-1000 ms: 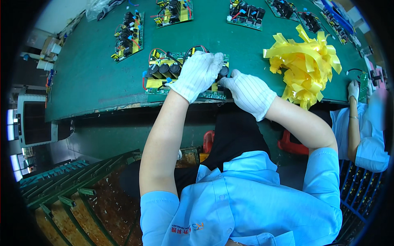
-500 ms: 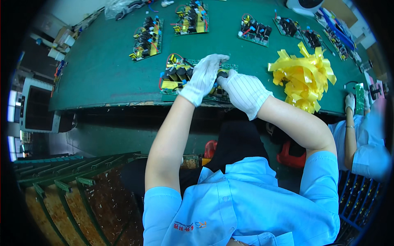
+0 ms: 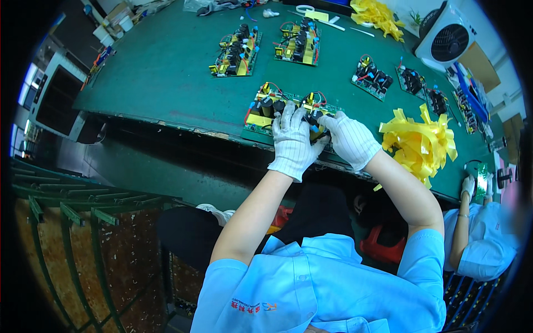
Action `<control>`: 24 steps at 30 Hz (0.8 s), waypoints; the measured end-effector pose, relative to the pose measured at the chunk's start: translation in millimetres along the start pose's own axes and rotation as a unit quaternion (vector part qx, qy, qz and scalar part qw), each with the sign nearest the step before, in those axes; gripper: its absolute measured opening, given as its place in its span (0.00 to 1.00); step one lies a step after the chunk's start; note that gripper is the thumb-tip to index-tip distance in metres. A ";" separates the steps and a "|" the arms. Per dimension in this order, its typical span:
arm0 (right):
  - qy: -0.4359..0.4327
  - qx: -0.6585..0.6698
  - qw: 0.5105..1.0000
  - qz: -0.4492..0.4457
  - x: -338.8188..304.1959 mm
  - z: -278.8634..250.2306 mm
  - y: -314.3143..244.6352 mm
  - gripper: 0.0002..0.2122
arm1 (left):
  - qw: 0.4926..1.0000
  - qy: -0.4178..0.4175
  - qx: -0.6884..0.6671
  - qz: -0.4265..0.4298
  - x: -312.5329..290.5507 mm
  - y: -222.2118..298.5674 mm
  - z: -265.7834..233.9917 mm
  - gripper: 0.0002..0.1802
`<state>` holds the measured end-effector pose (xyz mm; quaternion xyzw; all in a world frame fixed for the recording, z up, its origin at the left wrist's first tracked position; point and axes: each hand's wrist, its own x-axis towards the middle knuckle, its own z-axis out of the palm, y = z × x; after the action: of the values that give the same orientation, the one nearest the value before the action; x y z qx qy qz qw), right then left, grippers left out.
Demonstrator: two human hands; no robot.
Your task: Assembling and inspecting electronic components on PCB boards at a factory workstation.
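A green circuit board (image 3: 258, 120) with black capacitors, yellow tape and thin wires lies at the table's near edge. Both my hands wear white striped gloves. My left hand (image 3: 293, 141) rests palm down over the board's middle, fingers stretched out across the black parts. From the right, my right hand (image 3: 353, 140) reaches onto the board, its fingertips closed together beside a black cylindrical part. Exactly what those fingers grip is hidden. The gloves cover much of the board's right half.
More populated boards stand on the green table (image 3: 166, 83), including one circuit board (image 3: 236, 53) farther back. Right of my hands lies a pile of yellow tape strips (image 3: 419, 141). A fan (image 3: 448, 40) stands at the back right. A co-worker (image 3: 483, 233) sits at the right, holding a board.
The view has shifted, showing more of the table's back. My left hand has turned from edge-on to palm down on the board. My right hand stays at the board's right part.
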<state>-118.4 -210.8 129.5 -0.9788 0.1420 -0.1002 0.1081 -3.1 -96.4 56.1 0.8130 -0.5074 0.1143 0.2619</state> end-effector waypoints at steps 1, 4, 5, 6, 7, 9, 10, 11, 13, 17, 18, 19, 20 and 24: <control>0.001 -0.002 1.000 -0.004 3.0 0.4 0.8 0.15 | 1.000 0.004 0.000 -0.002 -0.1 -2.2 0.9 0.25; -0.032 0.013 0.999 0.000 10.1 -4.6 -2.2 0.15 | 0.998 0.006 -0.066 0.014 -2.5 -13.7 3.2 0.18; -0.037 0.018 0.999 0.012 12.0 -6.3 -2.4 0.15 | 0.998 0.007 -0.067 0.013 -4.7 -20.6 3.4 0.18; -0.040 0.022 0.999 0.021 15.2 -7.4 -2.7 0.15 | 0.990 0.043 -0.124 0.059 -6.5 -28.0 0.6 0.16; -0.040 0.022 0.999 0.017 16.5 -6.9 -2.9 0.15 | 0.975 0.079 -0.180 0.105 -8.6 -34.6 -1.8 0.15; -0.015 0.055 0.998 -0.018 16.2 -4.2 -4.2 0.15 | 0.970 0.077 -0.190 0.133 -16.1 -40.9 -1.9 0.15; -0.031 0.072 0.997 0.006 18.8 -8.5 -10.2 0.14 | 0.960 0.113 -0.216 0.139 -22.6 -41.9 1.0 0.16; -0.031 0.071 0.997 0.004 20.5 -5.4 -9.1 0.14 | 0.948 0.148 -0.241 0.145 -28.1 -42.9 3.4 0.17; 0.022 0.129 0.991 -0.032 23.3 -0.6 -7.7 0.15 | 0.952 0.148 -0.222 0.148 -32.8 -41.8 5.3 0.22; -0.013 0.153 0.988 -0.003 36.1 -11.8 -19.7 0.17 | 0.954 0.180 -0.192 0.141 -35.8 -41.2 6.6 0.27; 0.008 0.163 0.987 -0.004 41.0 -11.9 -19.0 0.16 | 0.955 0.172 -0.192 0.144 -37.1 -41.9 6.6 0.27; 0.028 0.173 0.984 -0.006 46.5 -11.9 -18.3 0.16 | 0.957 0.163 -0.191 0.148 -38.5 -42.4 6.4 0.28; 0.026 0.182 0.983 0.002 53.0 -12.0 -17.8 0.14 | 0.957 0.117 -0.227 0.135 -39.9 -42.0 6.5 0.31; 0.026 0.263 0.964 -0.004 61.2 -5.4 -11.9 0.14 | 0.971 0.115 -0.147 0.151 -43.0 -38.2 2.4 0.33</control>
<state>-59.1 -219.0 147.6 -0.9135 0.1091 -0.1602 0.3577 10.8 -51.5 22.8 0.6612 -0.6019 0.1696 0.4145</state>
